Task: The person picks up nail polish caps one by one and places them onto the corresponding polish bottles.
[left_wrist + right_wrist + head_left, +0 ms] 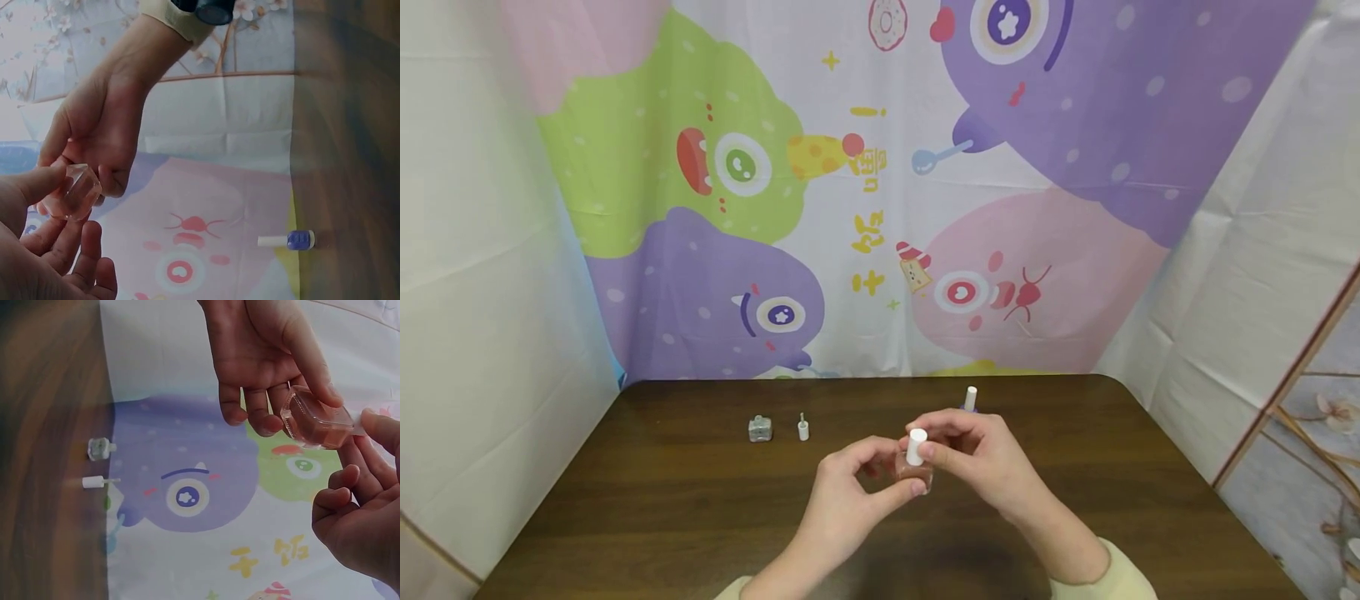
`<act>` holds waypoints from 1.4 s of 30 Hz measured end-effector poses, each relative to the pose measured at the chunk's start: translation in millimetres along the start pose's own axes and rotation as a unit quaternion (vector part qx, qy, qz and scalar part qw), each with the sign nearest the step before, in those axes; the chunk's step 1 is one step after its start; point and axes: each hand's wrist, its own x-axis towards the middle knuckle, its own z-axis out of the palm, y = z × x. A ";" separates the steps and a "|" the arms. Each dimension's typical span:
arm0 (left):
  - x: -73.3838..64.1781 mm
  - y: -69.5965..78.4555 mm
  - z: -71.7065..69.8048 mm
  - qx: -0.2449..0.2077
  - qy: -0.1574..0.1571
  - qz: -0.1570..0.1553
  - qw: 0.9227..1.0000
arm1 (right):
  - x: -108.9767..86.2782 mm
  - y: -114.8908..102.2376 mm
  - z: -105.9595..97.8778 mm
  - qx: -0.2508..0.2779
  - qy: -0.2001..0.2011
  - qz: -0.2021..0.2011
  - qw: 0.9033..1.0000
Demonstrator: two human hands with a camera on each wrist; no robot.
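A small clear bottle of brownish-pink nail polish [319,422] is held up over the table between both hands. My left hand [857,492] grips its glass body between thumb and fingers, as the right wrist view shows closely. With thumb and fingertips my right hand [981,458] pinches the white cap [916,447], which sits on the bottle's neck. In the head view the bottle leans slightly, cap upward.
On the dark wooden table [700,500], a silvery glitter polish bottle [760,429] stands uncapped at the left. Beside it a white cap with its brush [803,428] points upward. A purple polish bottle [301,240] with a white cap stands behind my right hand. A cartoon-printed curtain [865,333] hangs behind the table.
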 end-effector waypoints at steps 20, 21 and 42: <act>20.6 -11.5 -26.1 0.078 0.011 0.127 0.989 | 8.8 -17.6 -31.0 -0.039 0.027 0.027 0.999; 21.8 -12.9 -28.5 0.083 0.016 0.135 0.987 | 9.1 -18.4 -32.8 -0.043 0.030 0.027 0.998; 37.3 -53.8 -71.6 0.189 0.079 0.213 0.955 | 9.0 -9.2 -74.9 -0.122 0.095 0.045 0.987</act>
